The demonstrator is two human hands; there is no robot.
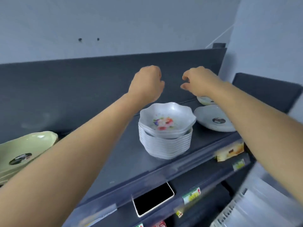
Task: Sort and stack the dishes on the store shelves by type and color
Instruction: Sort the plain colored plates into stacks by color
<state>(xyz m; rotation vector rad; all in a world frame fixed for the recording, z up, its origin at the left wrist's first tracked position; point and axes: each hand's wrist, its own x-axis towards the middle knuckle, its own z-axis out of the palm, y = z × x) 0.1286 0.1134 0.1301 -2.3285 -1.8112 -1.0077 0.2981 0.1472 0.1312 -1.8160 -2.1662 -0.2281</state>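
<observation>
Fingers of right hand half-curled, empty; left hand fisted, empty. Stack of white scalloped floral plastic bowls upright on dark grey shelf, below and between both hands, neither clearly nearer.

A dark grey shelf carries a stack of white scalloped bowls, the top one flower-printed. Just right of the stack lies a white plate with a dark sticker, and a second white dish sits behind it. Well left of the stack sit pale green dishes.
</observation>
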